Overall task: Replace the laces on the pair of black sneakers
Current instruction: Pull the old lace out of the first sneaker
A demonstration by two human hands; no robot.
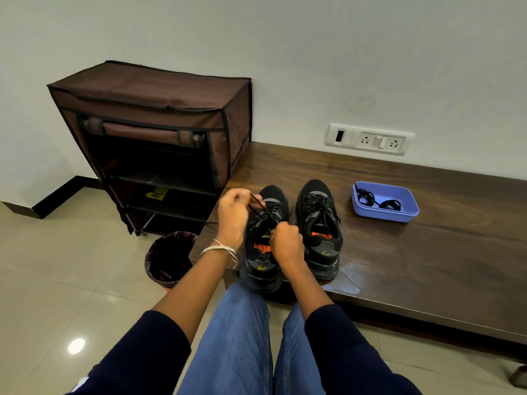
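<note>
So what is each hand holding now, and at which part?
The left hand pinches the black lace of the left sneaker near its free end. The right hand grips the sneaker's tongue area.

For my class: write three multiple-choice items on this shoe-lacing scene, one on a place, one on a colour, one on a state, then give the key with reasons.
1. Where do the coiled spare laces lie?
A. in the tray
B. in the bin
C. on the rack

2. What colour is the tray?
A. red
B. blue
C. green

3. What is the left hand doing?
A. resting flat
B. holding the tray
C. pinching a lace

Key: 1 A, they sit inside the tray right of the sneakers; 2 B, its walls are blue; 3 C, its fingers pinch the lace of the left sneaker.
</note>
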